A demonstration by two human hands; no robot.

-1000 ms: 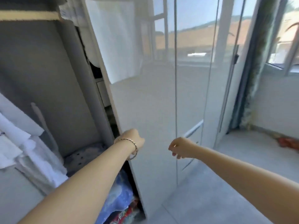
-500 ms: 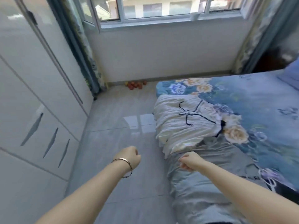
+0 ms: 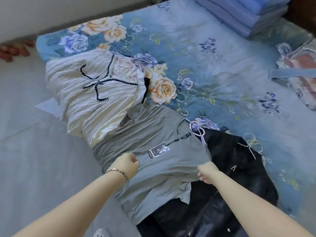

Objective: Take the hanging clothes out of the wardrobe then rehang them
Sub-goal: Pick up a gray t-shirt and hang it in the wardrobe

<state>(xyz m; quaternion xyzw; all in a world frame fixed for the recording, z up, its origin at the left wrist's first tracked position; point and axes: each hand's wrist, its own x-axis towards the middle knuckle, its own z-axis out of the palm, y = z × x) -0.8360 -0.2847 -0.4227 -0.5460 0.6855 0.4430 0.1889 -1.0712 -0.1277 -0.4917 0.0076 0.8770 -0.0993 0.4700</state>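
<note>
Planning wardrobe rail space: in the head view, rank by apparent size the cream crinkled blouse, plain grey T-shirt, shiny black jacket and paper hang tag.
1. Unsure: plain grey T-shirt and shiny black jacket look alike; jacket partly covered, cropped.
2. cream crinkled blouse
3. paper hang tag

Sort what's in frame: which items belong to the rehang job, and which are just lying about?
Job:
- grey top, tag attached
- lilac hanger hook at its neck
- cream garment with dark trim
- black jacket

Lying about:
- floral bedsheet
- folded blue bedding
- bag with blue strap
- red items on the floor
</note>
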